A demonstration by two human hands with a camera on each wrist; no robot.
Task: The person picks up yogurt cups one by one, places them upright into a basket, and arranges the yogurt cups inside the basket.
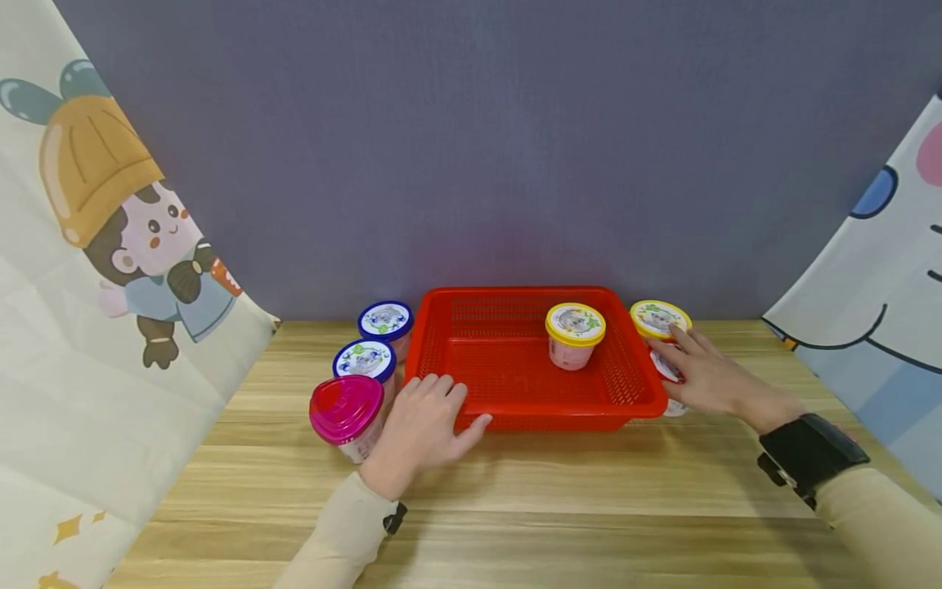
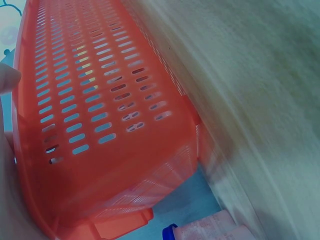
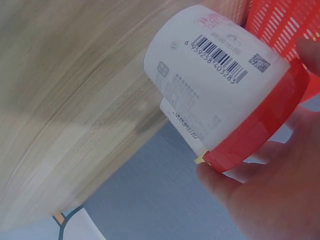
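Note:
My left hand (image 1: 419,429) lies over the front left corner of the red plastic basket (image 1: 515,411), fingers bent over its rim and thumb along the front. One yellow-lidded tub (image 1: 571,355) stands upright inside the basket, toward the right. Just outside the basket's right wall, my right hand (image 1: 699,372) holds a white tub with a red lid (image 3: 215,75). In the right wrist view its fingers and thumb grip the lid's edge from opposite sides. Behind that tub stands another yellow-lidded tub (image 1: 653,311), partly covered by the hand.
Left of the basket, two blue-lidded tubs (image 1: 365,360) and a tub with a bright pink lid (image 1: 346,407) stand in a row. Wooden tabletop (image 1: 559,507) extends in front. A grey wall (image 1: 471,147) rises behind, with printed cloths (image 1: 66,327) at both sides.

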